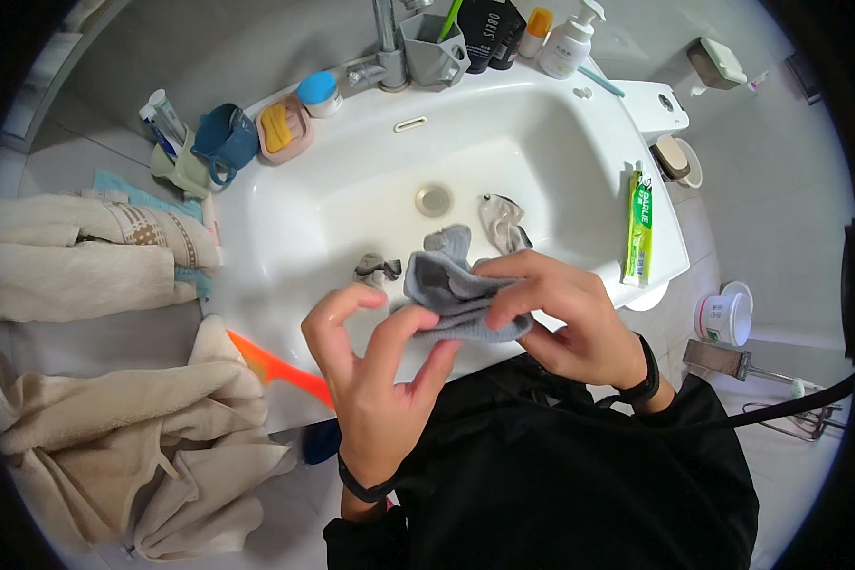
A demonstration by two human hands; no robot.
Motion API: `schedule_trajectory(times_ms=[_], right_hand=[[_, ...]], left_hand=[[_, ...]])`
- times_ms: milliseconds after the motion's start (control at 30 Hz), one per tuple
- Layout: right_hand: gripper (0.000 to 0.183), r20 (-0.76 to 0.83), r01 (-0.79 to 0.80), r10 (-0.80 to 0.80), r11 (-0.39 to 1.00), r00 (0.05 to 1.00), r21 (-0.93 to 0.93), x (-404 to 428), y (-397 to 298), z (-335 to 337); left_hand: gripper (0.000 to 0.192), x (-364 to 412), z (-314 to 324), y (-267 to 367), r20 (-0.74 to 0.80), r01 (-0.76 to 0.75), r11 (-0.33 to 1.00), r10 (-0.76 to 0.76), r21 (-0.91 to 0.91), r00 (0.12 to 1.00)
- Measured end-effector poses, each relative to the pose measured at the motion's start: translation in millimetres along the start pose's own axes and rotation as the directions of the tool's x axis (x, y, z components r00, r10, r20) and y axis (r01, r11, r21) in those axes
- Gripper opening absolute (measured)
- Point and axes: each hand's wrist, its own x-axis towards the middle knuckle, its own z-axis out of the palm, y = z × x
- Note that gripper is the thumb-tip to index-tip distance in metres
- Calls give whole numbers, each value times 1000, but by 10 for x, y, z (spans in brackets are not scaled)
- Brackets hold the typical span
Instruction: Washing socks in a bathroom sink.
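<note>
A grey fabric sock (463, 285), bunched with its opening spread, hangs over the near part of the white washbasin (285, 214). My left hand (381, 363) pinches its near left edge between thumb and a finger. My right hand (570, 313) grips its right side, thumb below and fingers on top. Beyond my hands, in the basin, lie a crumpled whitish sock with dark parts (506, 221), right of the drain (434, 201), and a smaller whitish and dark fabric piece (376, 271) at the left. A chrome faucet (392, 64) stands at the back rim.
Along the back rim stand a grey cup (434, 53), a white pump bottle (566, 50), a blue-lidded jar (320, 95), a soap dish (303, 128) and a blue mug (226, 139). A green toothpaste tube (638, 228) lies on the right rim. Beige towels (135, 399) hang left, beside an orange object (285, 370).
</note>
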Motion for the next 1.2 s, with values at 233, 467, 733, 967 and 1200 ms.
schedule_trajectory(times_ms=[233, 467, 733, 967, 1200], right_hand=[[18, 20, -134, 134, 950, 991, 281, -85, 86, -23], [26, 35, -201, 206, 889, 978, 411, -78, 87, 18], [56, 18, -254, 254, 958, 967, 130, 111, 145, 36], [65, 156, -307, 275, 918, 949, 252, 206, 486, 217], [43, 138, -425, 433, 686, 891, 590, 244, 679, 211]], left_hand=[[42, -19, 47, -198, 138, -37, 943, 87, -332, 987], [33, 110, 8, -228, 368, -52, 950, 170, -309, 914], [30, 264, -15, -296, 121, -77, 903, 140, -424, 983], [38, 742, -68, -113, -17, -63, 608, 81, -792, 997], [30, 1131, -42, -225, -31, 67, 704, -126, -707, 992]])
